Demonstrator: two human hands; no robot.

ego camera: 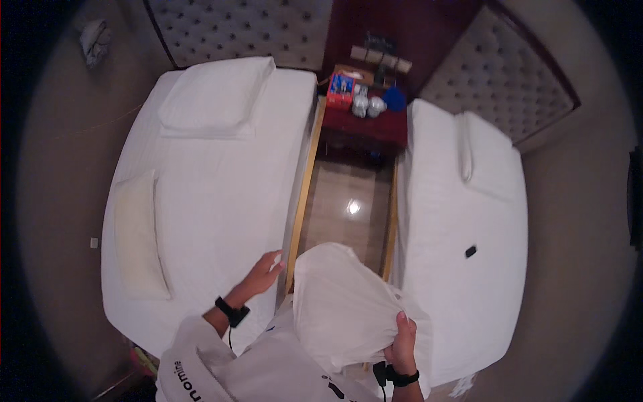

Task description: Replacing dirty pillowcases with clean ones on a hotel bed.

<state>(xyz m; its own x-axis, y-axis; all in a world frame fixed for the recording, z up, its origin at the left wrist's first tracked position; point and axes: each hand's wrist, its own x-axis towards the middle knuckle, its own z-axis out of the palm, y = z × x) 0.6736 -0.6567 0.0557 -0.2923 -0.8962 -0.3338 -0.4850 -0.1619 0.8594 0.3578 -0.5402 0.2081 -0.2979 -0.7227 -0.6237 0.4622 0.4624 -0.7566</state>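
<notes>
My right hand (403, 341) grips the right side of a white pillowcase (341, 306), which hangs loosely in front of my body; whether a pillow is inside I cannot tell. Nothing is in my left hand (266, 274), its fingers apart, above the right edge of the left bed (221, 201). On that bed a white pillow (213, 98) lies near the headboard, and a cream pillow (138, 236) rests along the left side. The right bed (452, 301) bears another white pillow (490, 156) and a small black object (470, 252). Each wrist wears a black band with a cable.
Between the beds stands a dark red nightstand (366, 128) holding a red and blue box (341, 90), silvery rounded objects (368, 106) and a blue item (395, 99). Wooden bed rails (304, 196) edge the tiled floor (346, 186). Tufted headboards (246, 30) stand behind.
</notes>
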